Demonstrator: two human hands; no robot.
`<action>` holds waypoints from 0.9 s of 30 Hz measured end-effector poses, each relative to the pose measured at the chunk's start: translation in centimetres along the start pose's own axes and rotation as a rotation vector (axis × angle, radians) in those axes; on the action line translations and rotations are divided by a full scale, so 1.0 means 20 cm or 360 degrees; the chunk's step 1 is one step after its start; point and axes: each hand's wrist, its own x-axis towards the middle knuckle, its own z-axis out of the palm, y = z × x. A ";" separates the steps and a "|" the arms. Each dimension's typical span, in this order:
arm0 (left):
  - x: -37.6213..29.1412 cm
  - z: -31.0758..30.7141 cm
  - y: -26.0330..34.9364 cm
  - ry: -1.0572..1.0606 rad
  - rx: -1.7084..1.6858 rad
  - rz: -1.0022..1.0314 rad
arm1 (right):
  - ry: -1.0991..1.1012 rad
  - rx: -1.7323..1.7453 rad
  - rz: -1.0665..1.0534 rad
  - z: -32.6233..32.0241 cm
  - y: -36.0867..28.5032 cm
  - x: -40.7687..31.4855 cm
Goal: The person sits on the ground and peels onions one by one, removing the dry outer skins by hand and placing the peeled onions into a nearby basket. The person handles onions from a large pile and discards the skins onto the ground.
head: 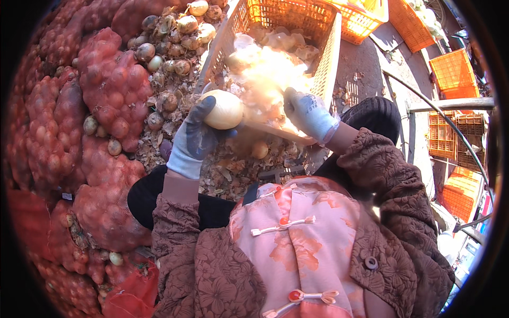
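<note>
My left hand [199, 131], in a white glove with a dark coated palm, grips a large pale onion [224, 109] at the near left corner of an orange plastic crate [329, 71]. The onion looks peeled, its surface smooth and cream-white. Over the crate's near right part is my right hand [308, 113], gloved too, its fingers curled. Glare and the back of the glove hide whether anything is in those fingers. Inside the crate lie onion skins [278, 41] and pale pieces, partly washed out by bright sun.
Red mesh sacks of onions [113, 79] are heaped along the left. Loose unpeeled onions [187, 24] lie among dry skins [226, 171] on the ground. More orange crates [453, 71] stand at the right, near a metal bar [451, 104].
</note>
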 end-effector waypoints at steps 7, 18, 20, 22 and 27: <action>0.01 -0.06 -0.12 0.0150 0.1196 0.0553 | -0.0730 0.1348 0.0719 0.01 -0.38 0.09; -0.03 -0.20 -0.19 0.0603 0.1905 0.0691 | -0.0398 0.1871 0.0628 0.11 -0.41 -0.10; -0.01 -0.19 -0.19 0.0671 0.2269 0.0715 | -0.0187 0.1416 0.0275 0.08 -0.39 -0.18; 0.00 -0.12 -0.17 0.0672 0.2487 0.0715 | 0.0093 0.1111 -0.0056 0.12 -0.38 -0.21; 0.07 -0.17 -0.19 0.0593 0.2238 0.0772 | 0.0170 0.0960 -0.0159 0.14 -0.45 -0.22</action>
